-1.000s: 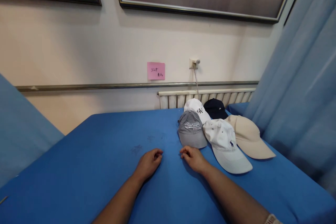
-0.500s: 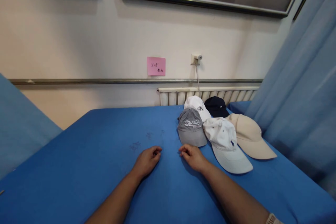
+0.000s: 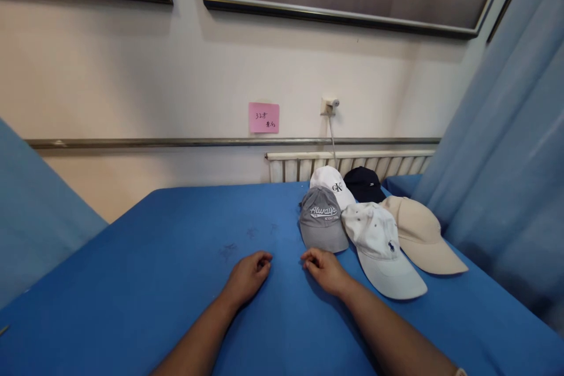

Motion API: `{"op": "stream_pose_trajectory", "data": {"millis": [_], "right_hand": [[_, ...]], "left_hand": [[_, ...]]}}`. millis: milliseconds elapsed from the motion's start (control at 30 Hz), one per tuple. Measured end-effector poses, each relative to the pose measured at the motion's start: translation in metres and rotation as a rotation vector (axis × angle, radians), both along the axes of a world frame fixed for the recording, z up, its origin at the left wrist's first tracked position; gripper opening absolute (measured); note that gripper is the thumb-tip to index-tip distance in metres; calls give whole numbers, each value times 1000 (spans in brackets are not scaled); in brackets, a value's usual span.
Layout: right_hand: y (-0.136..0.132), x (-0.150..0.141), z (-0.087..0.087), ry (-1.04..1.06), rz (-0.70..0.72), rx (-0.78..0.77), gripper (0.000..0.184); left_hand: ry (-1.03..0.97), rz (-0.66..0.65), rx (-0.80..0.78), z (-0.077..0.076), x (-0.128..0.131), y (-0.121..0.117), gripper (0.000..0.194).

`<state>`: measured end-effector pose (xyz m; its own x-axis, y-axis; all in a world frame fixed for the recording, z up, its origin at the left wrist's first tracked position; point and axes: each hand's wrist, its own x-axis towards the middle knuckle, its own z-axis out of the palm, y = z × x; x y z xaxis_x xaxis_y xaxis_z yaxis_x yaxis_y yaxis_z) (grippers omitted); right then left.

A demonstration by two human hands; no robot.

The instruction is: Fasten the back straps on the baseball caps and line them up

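My left hand point(image 3: 247, 273) rests on the blue table point(image 3: 145, 270), fingers curled loosely with nothing in them. My right hand point(image 3: 324, 268) lies a short way to its right, also curled and holding nothing, just in front of the brim of a grey cap point(image 3: 322, 220) lettered "Always". Beside the grey cap lies a white cap point(image 3: 379, 241) with a small dark logo, and a beige cap point(image 3: 418, 234) sits further right. Behind them are a white cap point(image 3: 329, 179) with black letters and a dark navy cap point(image 3: 365, 183).
A cream wall stands behind the table with a pink note point(image 3: 263, 117), a socket with a white cable point(image 3: 329, 107), a metal rail and a radiator point(image 3: 352, 163). Blue curtains point(image 3: 506, 147) hang at the right; blue fabric point(image 3: 30, 223) rises at the left.
Both hands stay where they were on the table. Only the camera view shifts slightly up and down.
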<state>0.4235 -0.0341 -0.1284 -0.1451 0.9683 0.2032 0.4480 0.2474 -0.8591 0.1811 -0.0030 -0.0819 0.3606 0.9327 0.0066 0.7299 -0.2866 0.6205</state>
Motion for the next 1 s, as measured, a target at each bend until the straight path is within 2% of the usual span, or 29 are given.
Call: {"op": "stream_pose_trajectory", "data": {"millis": [1000], "right_hand": [[4,1,-7,47,-3,-17,25]], "left_hand": [[-4,-35,30,-8,-3,4,36]]}}
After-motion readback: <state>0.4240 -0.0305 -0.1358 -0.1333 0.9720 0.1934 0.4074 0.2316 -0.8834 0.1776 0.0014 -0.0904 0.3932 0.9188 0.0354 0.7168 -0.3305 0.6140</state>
